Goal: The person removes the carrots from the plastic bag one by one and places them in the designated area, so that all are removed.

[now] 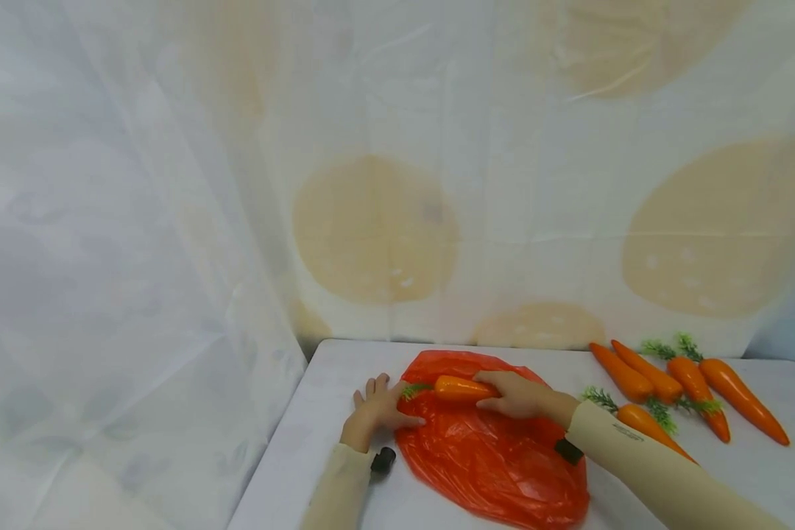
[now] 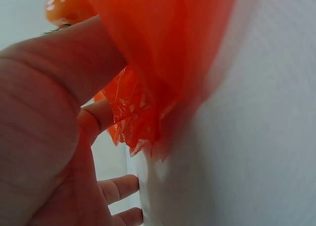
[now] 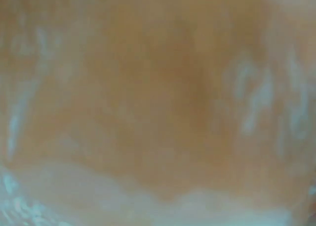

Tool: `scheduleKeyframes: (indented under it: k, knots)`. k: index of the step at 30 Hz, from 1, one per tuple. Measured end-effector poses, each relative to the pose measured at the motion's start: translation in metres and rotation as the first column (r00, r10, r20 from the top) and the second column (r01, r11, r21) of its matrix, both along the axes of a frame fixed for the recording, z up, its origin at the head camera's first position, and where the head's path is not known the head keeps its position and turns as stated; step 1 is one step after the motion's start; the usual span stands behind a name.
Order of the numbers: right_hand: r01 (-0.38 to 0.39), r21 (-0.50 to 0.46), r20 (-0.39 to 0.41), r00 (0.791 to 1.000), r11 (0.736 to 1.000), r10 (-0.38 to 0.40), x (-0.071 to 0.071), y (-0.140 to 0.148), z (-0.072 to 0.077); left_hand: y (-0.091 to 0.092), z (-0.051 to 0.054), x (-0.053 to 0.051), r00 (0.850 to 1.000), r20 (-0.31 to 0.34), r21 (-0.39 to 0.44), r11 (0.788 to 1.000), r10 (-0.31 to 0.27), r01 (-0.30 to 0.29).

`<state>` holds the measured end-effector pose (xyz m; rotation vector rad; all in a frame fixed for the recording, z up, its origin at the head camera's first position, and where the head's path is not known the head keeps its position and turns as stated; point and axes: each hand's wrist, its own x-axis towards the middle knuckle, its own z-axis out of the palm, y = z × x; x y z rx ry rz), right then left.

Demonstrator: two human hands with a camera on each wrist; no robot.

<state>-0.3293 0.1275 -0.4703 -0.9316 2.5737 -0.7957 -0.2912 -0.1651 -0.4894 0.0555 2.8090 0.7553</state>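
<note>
A crumpled red plastic bag [image 1: 497, 464] lies on the white table. Over its upper part, my right hand [image 1: 520, 394] grips an orange carrot [image 1: 460, 389] by its narrow end, the green leafy top pointing left. Beside the bag's left edge is my left hand [image 1: 376, 408], fingers spread, close to the carrot's leaves. The left wrist view shows the left hand [image 2: 59, 132] with its thumb and a finger against the red bag [image 2: 153, 48], their tips partly hidden by the plastic. Two other fingers stretch straight, apart from the bag. The right wrist view is too blurred to show the right hand.
Several orange carrots [image 1: 735, 394] with green tops lie on the right side of the table [image 1: 344, 361]. A pale sheet with tan round patches [image 1: 377, 228] hangs behind the table and along its left. Small black devices [image 1: 383, 461] sit at both wrists.
</note>
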Motion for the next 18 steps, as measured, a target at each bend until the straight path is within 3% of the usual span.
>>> scheduleKeyframes:
  k: [7,18]
  knots:
    - [0.004,-0.028,0.003,1.0,1.0,-0.004,0.012,0.004,0.003,0.003,-0.003,0.001,1.0,0.023,0.027,1.0,0.005,-0.006]
    - [-0.037,-0.124,-0.125,0.992,0.992,0.021,0.021,-0.001,0.023,0.002,0.003,0.002,1.0,0.009,0.024,1.0,0.019,-0.019]
